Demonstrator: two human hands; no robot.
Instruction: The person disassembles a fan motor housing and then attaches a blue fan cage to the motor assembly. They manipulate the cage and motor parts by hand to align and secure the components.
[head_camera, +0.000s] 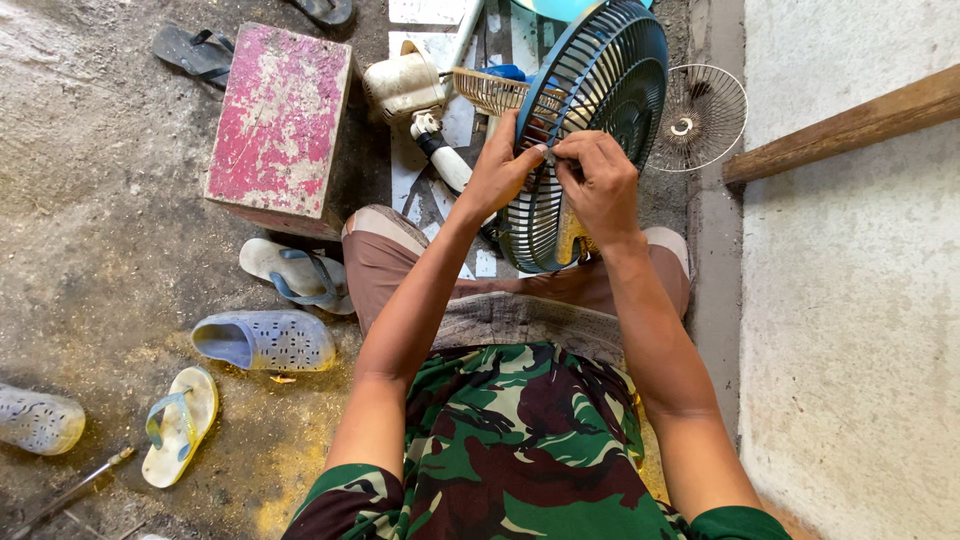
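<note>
The fan guard (590, 120) stands on edge above the knees, between the left hand (497, 170) and right hand (600, 185). Box (280, 125) lies left; wire grille (700, 115) right; motor (405, 85) behind.

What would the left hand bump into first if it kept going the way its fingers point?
The left hand already touches the blue fan grille at its rim; it would likely press straight into its ribs.

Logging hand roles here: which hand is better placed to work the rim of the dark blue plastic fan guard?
Probably the right hand: its fingertips pinch at the rim of the dark blue plastic fan guard. The left hand grips the same rim beside it, apparently steadying the guard.
</note>
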